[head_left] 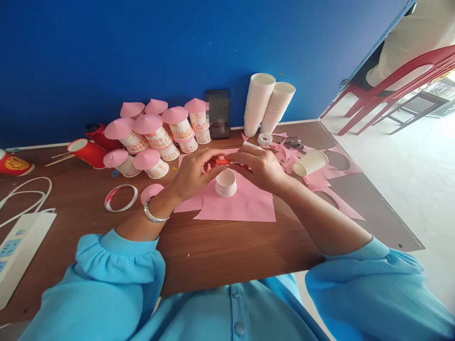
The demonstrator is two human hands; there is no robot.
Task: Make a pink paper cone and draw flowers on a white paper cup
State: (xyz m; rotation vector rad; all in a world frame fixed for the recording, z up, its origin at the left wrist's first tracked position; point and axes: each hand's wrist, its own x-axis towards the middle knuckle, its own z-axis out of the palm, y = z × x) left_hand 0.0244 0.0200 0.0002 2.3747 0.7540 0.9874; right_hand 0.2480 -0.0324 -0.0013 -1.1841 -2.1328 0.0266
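Observation:
Both hands meet above a small white paper cup piece [226, 183], which stands on pink paper [245, 203]. The fingers of my left hand [194, 171] are closed on the red end of a marker [223, 162]. My right hand [261, 163] pinches the paler end of the same marker. Faint drawn marks show on the side of the cup piece. To the left stand several decorated paper cups [156, 135] with pink cone tops.
Two stacks of white cups [259, 102], a dark phone [218, 113] and a tape roll [265, 139] stand at the back. Pink scraps [320, 177] and a lying cup [310, 163] are right; a tape ring [121, 198] and power strip [21, 251] left.

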